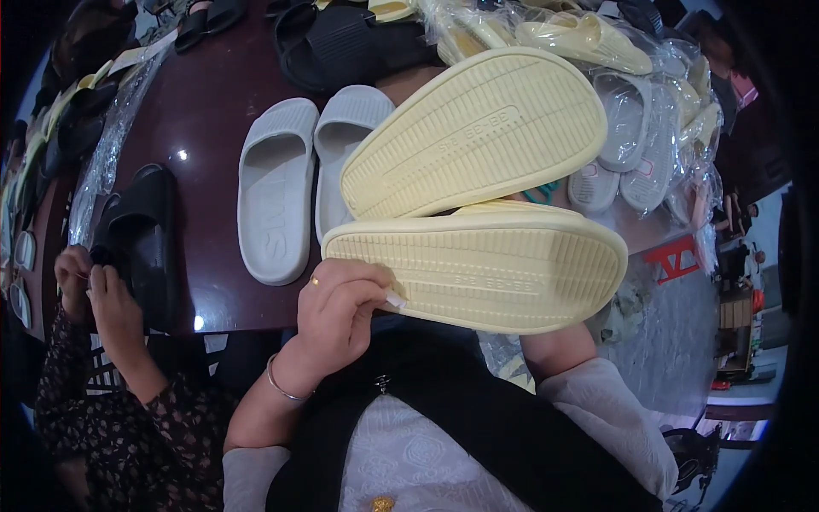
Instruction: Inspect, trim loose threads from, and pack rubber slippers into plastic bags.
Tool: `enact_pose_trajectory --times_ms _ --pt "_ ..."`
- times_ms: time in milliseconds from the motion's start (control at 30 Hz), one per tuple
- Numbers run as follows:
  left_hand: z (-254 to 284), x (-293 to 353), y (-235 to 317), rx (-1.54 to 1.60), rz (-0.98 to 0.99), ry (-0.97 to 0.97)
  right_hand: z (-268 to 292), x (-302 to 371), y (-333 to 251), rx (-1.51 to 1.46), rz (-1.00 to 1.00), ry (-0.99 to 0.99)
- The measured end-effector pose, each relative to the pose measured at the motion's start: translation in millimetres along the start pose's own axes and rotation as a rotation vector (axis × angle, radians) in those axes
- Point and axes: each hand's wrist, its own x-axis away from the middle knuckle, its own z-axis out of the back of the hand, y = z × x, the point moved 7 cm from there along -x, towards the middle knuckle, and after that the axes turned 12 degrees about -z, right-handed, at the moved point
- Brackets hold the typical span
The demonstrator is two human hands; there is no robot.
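Mid-frame, my left hand [337, 311] pinched a scrap [395, 300] against a slipper [512, 277]; my right hand's hidden grip I couldn't tell.

2 yellow slippers [478, 277] – matt, ribbed, plastic-looking soles; table [205, 94] – smooth, glossy; clear film [117, 128] crinkled, shiny.

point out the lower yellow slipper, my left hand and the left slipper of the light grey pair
Lower yellow slipper [478, 277]: head view, middle of its ribbed sole
Left hand [335, 311]: head view, middle of the hand
Left light grey slipper [275, 196]: head view, on its footbed
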Motion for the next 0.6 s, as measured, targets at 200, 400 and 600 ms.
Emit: enact_pose_trajectory --times_ms 200,400,600 --pt "6 7 -3 0.432 0.181 0.263 11 1 -21 0.025 0.095 -0.060" --pt "-43 -20 -11 0.575 0.473 0.141 27 11 -46 0.056 0.181 -0.095" --pt "-124 -48 -19 0.423 0.562 -0.296 47 8 -66 0.073 0.251 -0.167"
